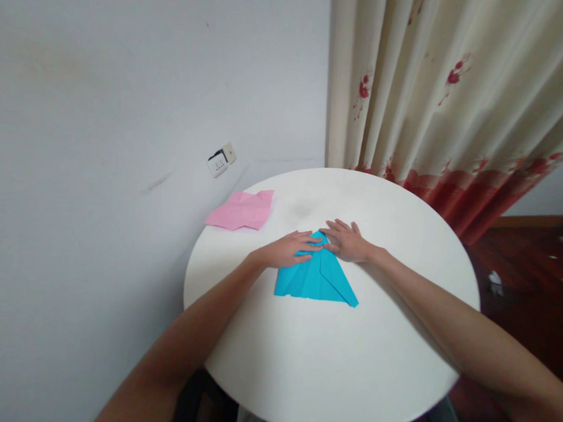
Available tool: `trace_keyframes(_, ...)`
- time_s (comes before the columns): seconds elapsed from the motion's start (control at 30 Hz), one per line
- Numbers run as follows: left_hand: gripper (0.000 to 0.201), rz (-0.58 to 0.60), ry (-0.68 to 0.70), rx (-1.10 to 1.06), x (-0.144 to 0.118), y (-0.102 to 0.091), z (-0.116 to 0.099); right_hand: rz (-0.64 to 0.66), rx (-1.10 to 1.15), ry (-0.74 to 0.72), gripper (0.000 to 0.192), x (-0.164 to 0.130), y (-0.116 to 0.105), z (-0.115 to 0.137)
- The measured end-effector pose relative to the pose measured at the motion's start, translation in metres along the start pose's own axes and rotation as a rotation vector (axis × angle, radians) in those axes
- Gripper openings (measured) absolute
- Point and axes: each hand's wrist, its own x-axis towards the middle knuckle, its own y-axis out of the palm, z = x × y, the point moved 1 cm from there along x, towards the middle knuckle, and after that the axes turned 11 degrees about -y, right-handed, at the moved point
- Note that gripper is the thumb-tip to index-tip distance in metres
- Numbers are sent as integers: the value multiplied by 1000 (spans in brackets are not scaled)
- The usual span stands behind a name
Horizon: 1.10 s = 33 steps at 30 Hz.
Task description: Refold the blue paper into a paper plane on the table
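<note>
A sheet of blue paper lies on the round white table, folded to a point at its far end, with a folded flap along its right side. My left hand rests flat over the paper's upper left part, fingers stretched out to the right. At the pointed tip, my right hand touches the right edge of the paper with its fingers spread. The fingertips of both hands come close together near the tip and cover part of it.
A creased pink sheet of paper lies at the table's far left edge. Beyond it stands a white wall with a socket. A cream curtain with red flowers hangs behind the table, and dark floor shows at right.
</note>
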Motion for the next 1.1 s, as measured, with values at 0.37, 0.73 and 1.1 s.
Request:
trace_keyframes(0.37,38,83,24,-9,-8,-10,-5,-5,4,-7,62,1,2,-3)
trace_keyframes(0.73,45,25,12,-55,-5,-4,-3,-4,-4,-8,62,0,0,-2)
trace_keyframes(1.1,54,-12,-30,-20,-1,6,6,-14,-9,-22,60,-1,1,-2)
